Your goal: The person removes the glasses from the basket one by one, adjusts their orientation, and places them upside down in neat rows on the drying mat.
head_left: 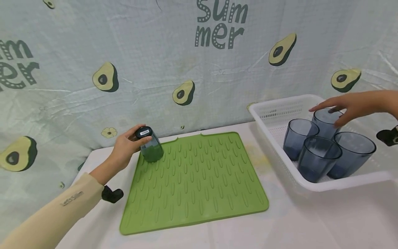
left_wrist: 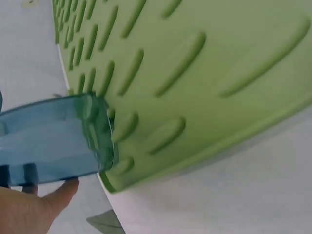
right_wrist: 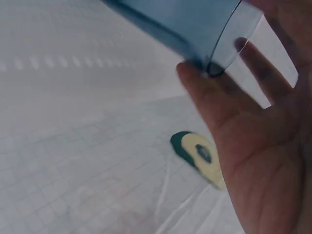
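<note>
At the far left corner of the green ridged mat (head_left: 199, 180), my left hand (head_left: 125, 147) grips a blue-tinted drinking glass (head_left: 152, 149) near its base. This glass is upside down, with a white label on its upturned base. Its rim (left_wrist: 105, 131) is at the mat's surface in the left wrist view. On the right, my right hand (head_left: 357, 105) spreads its fingers over the rim of the rearmost glass (head_left: 326, 119) in a white basket. In the right wrist view, fingertips (right_wrist: 187, 70) are at this glass's rim (right_wrist: 229, 36); how firmly they touch cannot be told.
Three more upright blue-tinted glasses stand close together in the white basket (head_left: 306, 185): one at the left (head_left: 300, 138), one in front (head_left: 318, 159), one at the right (head_left: 354, 154). A pale curtain (head_left: 149, 62) with avocado prints hangs behind the white-covered table (head_left: 242, 228).
</note>
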Tool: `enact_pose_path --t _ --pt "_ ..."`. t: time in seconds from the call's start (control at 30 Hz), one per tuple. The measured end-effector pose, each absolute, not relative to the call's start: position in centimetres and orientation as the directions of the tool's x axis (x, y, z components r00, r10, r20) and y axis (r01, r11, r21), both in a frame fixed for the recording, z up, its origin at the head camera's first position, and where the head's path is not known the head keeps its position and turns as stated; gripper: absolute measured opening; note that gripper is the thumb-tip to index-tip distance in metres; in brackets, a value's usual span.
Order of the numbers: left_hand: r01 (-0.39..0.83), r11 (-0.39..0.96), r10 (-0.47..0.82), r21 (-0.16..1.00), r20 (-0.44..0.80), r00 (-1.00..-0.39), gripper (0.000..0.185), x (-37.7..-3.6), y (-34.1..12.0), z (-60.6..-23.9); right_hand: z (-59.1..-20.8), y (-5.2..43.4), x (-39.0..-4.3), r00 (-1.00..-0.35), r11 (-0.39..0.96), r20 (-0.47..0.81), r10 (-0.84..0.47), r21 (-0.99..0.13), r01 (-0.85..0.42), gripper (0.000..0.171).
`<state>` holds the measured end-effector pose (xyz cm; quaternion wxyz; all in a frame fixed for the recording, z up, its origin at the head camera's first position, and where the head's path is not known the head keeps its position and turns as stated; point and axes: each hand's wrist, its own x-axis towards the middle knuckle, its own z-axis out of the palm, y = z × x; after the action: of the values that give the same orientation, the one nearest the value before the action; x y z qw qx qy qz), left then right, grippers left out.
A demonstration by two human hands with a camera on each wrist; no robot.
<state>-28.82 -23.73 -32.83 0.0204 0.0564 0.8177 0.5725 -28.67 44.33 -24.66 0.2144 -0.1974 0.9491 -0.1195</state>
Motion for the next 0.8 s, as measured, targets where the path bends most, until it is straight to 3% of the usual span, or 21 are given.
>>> enact_pose_path --t 0.17,0.37,0.63,0.8 --pt "0.041 0.317 0.183 0.947 -0.019 -0.983 0.071 -29.8 -24.4 -32.8 -25.2 46.2 -28.5 -0.843 0.887 -0.385 -0.375 -0.412 -0.206 0.091" --pt "0.036 0.319 0.184 0.947 -0.024 -0.983 0.073 -30.1 -24.6 -32.9 -25.3 47.2 -29.3 -0.824 0.834 -0.383 -0.418 -0.521 -0.181 0.077" --pt "0.047 0.310 0.193 0.950 -0.015 -0.981 0.068 -30.0 -24.2 -33.1 -24.9 47.5 -30.2 -0.814 0.855 -0.421 -0.400 -0.491 -0.166 0.075" --pt "0.038 0.312 0.191 0.949 -0.023 -0.981 0.068 -29.9 -23.9 -33.3 -25.7 47.9 -30.5 -0.782 0.792 -0.481 -0.396 -0.610 -0.026 0.058"
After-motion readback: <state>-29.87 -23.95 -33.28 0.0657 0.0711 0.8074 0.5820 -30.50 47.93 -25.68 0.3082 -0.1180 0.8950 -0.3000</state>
